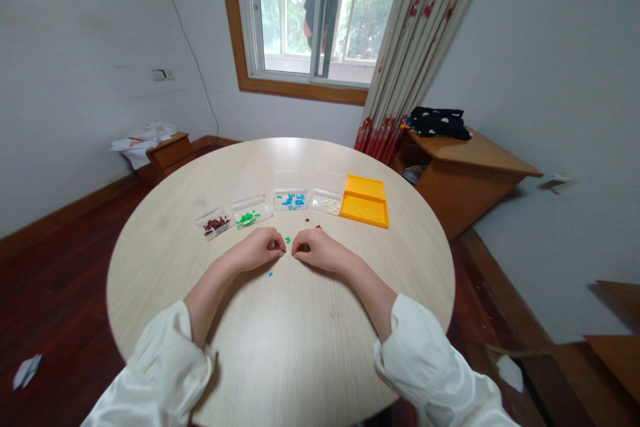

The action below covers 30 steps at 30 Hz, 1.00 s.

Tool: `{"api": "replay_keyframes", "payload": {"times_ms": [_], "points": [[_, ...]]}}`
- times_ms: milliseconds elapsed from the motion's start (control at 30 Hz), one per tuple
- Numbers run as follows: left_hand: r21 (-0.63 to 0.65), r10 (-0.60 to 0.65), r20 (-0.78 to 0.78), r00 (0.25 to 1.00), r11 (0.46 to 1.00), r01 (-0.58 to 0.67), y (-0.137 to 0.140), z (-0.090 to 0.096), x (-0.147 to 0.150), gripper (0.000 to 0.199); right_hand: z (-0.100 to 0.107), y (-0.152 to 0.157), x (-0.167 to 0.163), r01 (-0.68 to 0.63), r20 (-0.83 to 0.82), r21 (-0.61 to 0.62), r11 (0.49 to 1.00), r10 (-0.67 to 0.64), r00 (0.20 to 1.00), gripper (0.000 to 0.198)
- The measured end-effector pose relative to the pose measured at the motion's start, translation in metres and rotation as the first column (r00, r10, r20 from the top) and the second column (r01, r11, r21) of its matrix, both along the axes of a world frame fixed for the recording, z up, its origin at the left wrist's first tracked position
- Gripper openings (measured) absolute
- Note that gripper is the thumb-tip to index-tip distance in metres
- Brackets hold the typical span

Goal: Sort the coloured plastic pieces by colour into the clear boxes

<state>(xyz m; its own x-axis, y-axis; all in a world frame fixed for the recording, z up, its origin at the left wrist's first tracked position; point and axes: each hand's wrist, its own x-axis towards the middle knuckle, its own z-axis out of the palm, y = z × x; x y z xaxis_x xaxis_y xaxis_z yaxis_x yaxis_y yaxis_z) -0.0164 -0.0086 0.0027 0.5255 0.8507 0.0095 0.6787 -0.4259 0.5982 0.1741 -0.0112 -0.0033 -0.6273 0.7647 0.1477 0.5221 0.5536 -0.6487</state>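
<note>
My left hand (261,248) and my right hand (320,250) rest low over the round table, fingertips pinched and facing each other with a small gap between. What either pinch holds is too small to make out. Just beyond the gap lie small green pieces (288,240). A small blue piece (271,274) lies nearer me, below my left hand. Past my right hand is a small dark red piece (307,220), with another right behind the knuckles. Clear boxes hold brown pieces (216,225), green pieces (247,218), blue pieces (293,201) and whitish pieces (331,205).
An open yellow case (365,213) stands at the right end of the row of boxes. Beyond the table (270,360) are a wooden cabinet (480,153) with black cloth on it, a curtain (415,33) and a window. A person (316,7) shows outside the glass.
</note>
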Motion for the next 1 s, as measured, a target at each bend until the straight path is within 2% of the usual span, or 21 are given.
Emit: {"api": "replay_keyframes", "payload": {"times_ms": [333, 600, 1000], "points": [[-0.011, 0.022, 0.011, 1.000, 1.000, -0.022, -0.001, 0.001, 0.003, 0.016, 0.007, 0.000, 0.004, 0.013, 0.040, 0.123, 0.992, -0.018, 0.999, 0.004], [-0.001, 0.035, 0.047, 0.998, 0.999, -0.035, -0.002, -0.004, 0.006, 0.017, 0.001, 0.001, 0.001, -0.003, 0.071, 0.155, 0.988, -0.009, 0.997, 0.009], [0.007, 0.049, 0.047, 0.998, 0.999, -0.050, -0.007, 0.000, 0.011, 0.014, -0.001, 0.002, 0.001, 0.017, 0.076, 0.174, 0.985, -0.031, 0.997, 0.010]]}}
